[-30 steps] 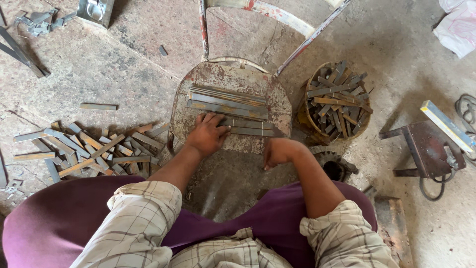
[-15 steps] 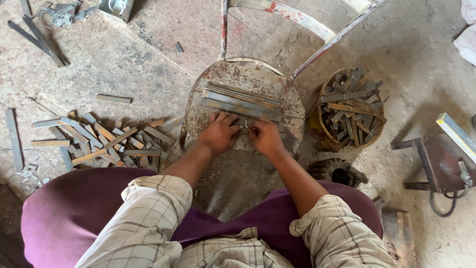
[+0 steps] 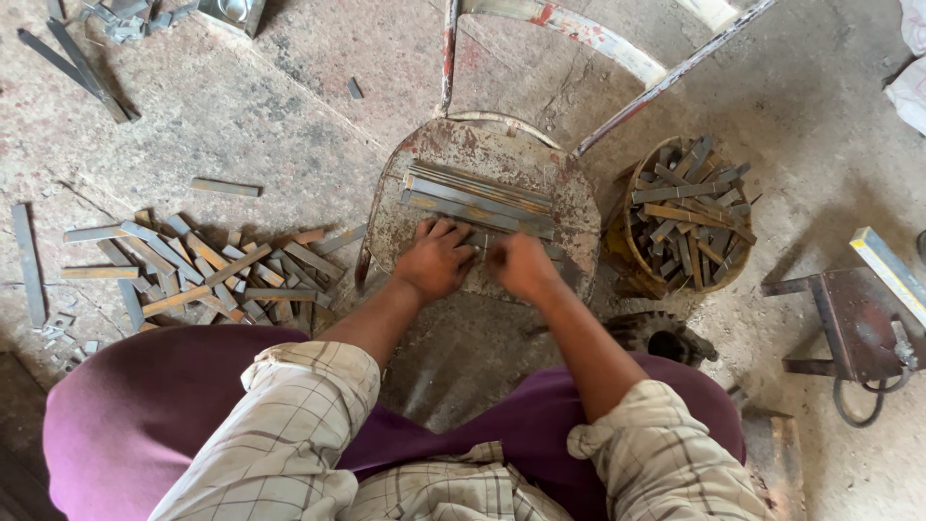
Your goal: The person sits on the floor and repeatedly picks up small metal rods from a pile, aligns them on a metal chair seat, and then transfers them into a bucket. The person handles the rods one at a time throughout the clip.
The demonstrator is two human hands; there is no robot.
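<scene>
Rusty round metal stool seat (image 3: 579, 198) is bearing flat grey steel strips (image 3: 479, 197); left hand (image 3: 436, 260) and right hand (image 3: 521, 266) are pressing close together on the nearest strips, grip unclear.

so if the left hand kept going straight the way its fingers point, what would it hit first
Probably the stack of long flat metal strips on the rusty round seat. The left hand points up and slightly right, its fingertips already at the nearest strips; exact contact is hard to tell.

Flat grey metal strips (image 3: 477, 198), rowed lengthwise, on rusty round seat (image 3: 579, 203)
</scene>
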